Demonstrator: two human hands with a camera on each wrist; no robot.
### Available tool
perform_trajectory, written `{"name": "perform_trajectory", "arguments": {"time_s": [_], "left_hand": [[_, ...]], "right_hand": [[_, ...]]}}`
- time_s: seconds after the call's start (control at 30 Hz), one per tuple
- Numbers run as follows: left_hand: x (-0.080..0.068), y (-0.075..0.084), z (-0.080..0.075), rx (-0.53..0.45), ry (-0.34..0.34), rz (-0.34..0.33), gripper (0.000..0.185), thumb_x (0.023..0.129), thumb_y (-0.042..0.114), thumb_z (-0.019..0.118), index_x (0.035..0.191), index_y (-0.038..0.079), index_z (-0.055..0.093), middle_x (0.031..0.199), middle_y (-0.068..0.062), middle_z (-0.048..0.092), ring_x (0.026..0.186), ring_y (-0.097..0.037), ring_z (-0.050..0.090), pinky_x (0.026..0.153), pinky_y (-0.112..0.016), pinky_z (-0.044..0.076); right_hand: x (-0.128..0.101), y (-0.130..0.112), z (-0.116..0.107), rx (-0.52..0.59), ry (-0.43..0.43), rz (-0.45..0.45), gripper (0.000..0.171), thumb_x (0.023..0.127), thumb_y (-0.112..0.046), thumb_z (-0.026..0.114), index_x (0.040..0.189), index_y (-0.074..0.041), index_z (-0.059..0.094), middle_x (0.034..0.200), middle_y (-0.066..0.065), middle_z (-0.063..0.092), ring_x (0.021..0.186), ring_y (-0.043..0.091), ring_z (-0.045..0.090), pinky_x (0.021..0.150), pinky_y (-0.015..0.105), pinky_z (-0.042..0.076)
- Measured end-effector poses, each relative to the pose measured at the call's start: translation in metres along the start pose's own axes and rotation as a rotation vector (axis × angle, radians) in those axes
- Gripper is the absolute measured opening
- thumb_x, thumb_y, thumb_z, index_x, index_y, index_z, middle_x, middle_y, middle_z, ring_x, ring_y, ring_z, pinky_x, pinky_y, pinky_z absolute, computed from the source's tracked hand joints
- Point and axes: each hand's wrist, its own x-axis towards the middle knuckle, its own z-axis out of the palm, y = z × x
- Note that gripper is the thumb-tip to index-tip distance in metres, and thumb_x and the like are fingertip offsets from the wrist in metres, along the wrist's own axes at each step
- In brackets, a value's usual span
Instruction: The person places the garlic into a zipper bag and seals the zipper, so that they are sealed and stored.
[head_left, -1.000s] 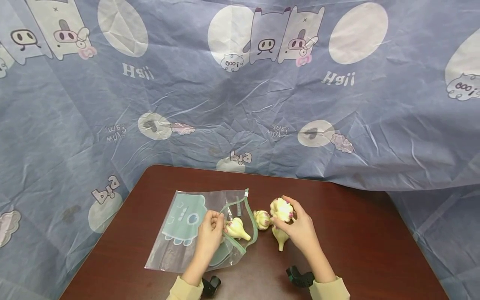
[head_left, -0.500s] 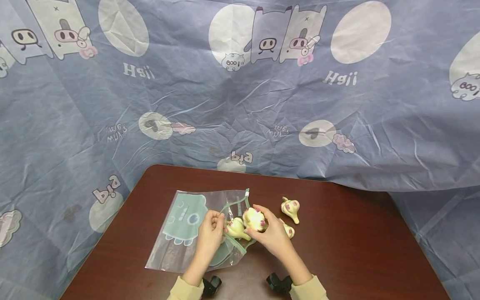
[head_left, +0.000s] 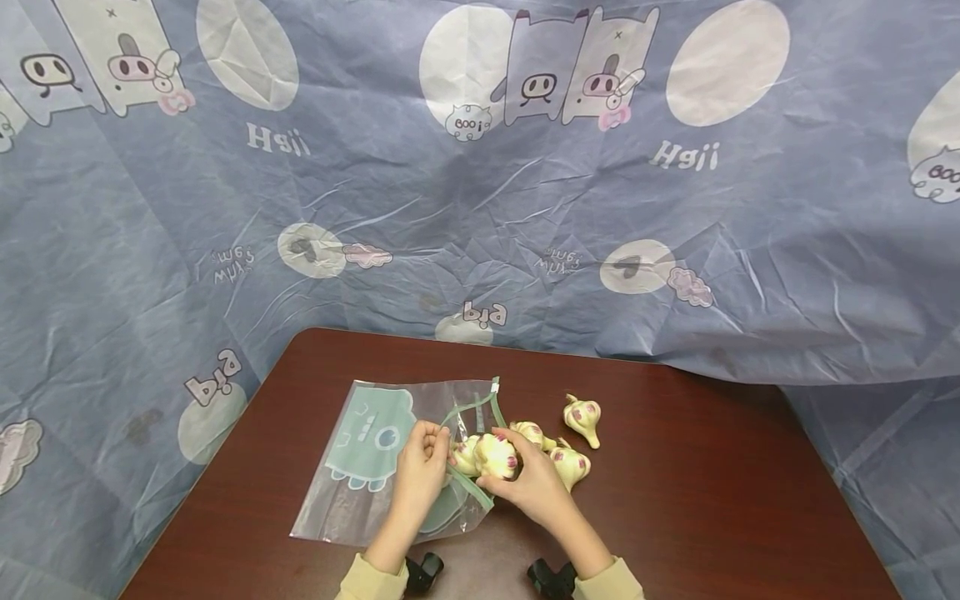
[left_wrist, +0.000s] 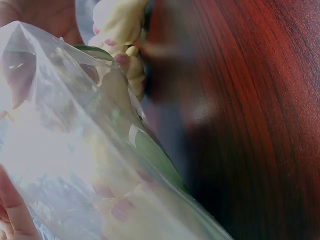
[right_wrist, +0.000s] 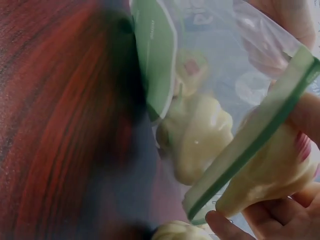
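Note:
A clear zip bag (head_left: 330, 504) with a green monster print lies on the table, its green-edged mouth facing right. My left hand (head_left: 420, 467) pinches the upper layer near the mouth and keeps it raised. Inside the mouth sits a garlic bulb (head_left: 464, 457); the right wrist view shows bulbs (right_wrist: 200, 137) through the plastic. My right hand (head_left: 534, 487) grips another garlic bulb (head_left: 496, 457) with thumb and fingers, right at the bag opening. In the right wrist view, the green zip strip (right_wrist: 250, 142) crosses in front of that held bulb (right_wrist: 275, 170).
Three loose garlic bulbs lie right of the bag: one just behind my right hand (head_left: 532, 434), one beside it (head_left: 571, 467), one farther back (head_left: 582, 417). The dark red-brown table (head_left: 712, 483) ends at a blue patterned cloth (head_left: 480, 192) behind.
My right hand has carried the held garlic bulb leftward from above the loose bulbs to the bag's mouth. The left hand and bag have stayed nearly still.

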Motion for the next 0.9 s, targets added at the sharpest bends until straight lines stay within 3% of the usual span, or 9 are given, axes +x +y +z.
{"name": "perform_trajectory", "arguments": {"time_s": [0.23,0.33,0.43,0.6,0.9], "left_hand": [[-0.002,0.002,0.0,-0.015,-0.008,-0.003,0.015,0.1,0.017,0.057,0.092,0.003,0.054,0.069,-0.013,0.063,0.049,-0.003,0.052,0.045,-0.019,0.045],[-0.003,0.002,0.0,-0.017,-0.018,-0.001,0.017,0.1,0.019,0.058,0.093,0.003,0.054,0.067,-0.011,0.062,0.049,-0.003,0.052,0.046,-0.02,0.046],[-0.004,0.002,0.0,-0.007,-0.027,0.008,0.018,0.1,0.02,0.058,0.092,0.004,0.055,0.066,-0.008,0.061,0.05,-0.003,0.052,0.048,-0.019,0.043],[-0.005,0.002,0.003,0.004,-0.029,0.024,0.015,0.099,0.016,0.059,0.09,0.005,0.055,0.065,-0.008,0.061,0.05,-0.003,0.051,0.048,-0.017,0.037],[-0.007,0.001,0.005,0.017,-0.046,0.032,0.01,0.098,0.011,0.058,0.091,0.004,0.055,0.065,-0.006,0.061,0.05,-0.003,0.05,0.048,-0.016,0.037]], "right_hand": [[0.001,0.005,0.003,-0.026,-0.054,0.005,0.072,0.075,-0.033,0.085,0.137,-0.011,0.055,0.132,0.013,0.063,0.117,0.032,0.061,0.092,0.053,0.05],[0.004,0.008,0.005,-0.03,-0.1,0.019,0.072,0.077,-0.034,0.083,0.139,-0.011,0.053,0.117,0.016,0.068,0.084,0.022,0.065,0.078,0.043,0.053],[0.007,0.013,0.007,-0.048,-0.133,0.014,0.071,0.079,-0.032,0.082,0.139,-0.009,0.053,0.115,0.016,0.068,0.074,0.013,0.055,0.069,0.032,0.049],[0.011,0.019,0.013,-0.08,-0.163,-0.032,0.068,0.08,-0.027,0.081,0.138,-0.006,0.053,0.132,0.014,0.062,0.096,0.017,0.06,0.077,0.031,0.05],[0.019,0.015,0.02,-0.114,-0.266,-0.064,0.061,0.083,-0.017,0.078,0.136,0.001,0.054,0.121,0.019,0.066,0.084,0.014,0.059,0.068,0.026,0.048]]}}
